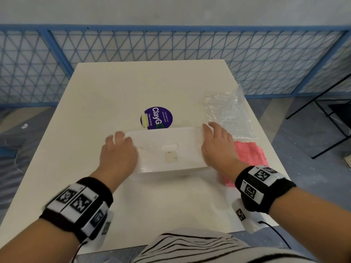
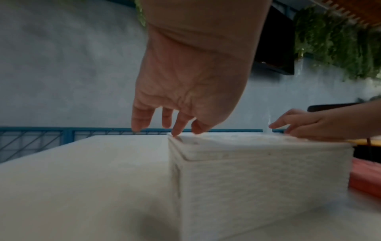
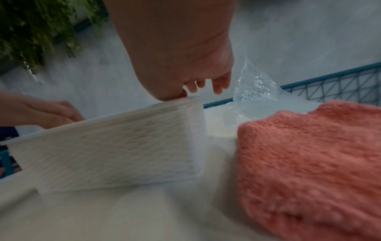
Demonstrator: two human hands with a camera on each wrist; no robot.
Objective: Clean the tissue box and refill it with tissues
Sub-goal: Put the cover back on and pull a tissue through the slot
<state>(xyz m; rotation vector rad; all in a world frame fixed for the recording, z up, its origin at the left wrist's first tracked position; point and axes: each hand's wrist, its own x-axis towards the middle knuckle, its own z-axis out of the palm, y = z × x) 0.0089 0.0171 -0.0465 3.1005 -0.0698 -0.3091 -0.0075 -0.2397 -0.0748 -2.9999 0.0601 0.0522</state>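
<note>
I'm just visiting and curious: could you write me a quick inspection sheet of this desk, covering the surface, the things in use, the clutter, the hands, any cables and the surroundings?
Surface: white table, a round purple sticker on it.
Job's things: white tissue box, lid on, with tissues showing through its wall; stains on the lid.
Clutter: pink cloth right of the box; crumpled clear plastic bag behind the cloth.
Hands: left hand with fingers touching the box's left top edge; right hand resting on the right end of the lid.
Cables: black cables trail from the wrist bands.
Surroundings: blue mesh fence, grey wall, black metal frame at right.

A fenced indoor workspace: blue mesh fence [image 1: 171, 44] behind white table [image 1: 95, 111].
</note>
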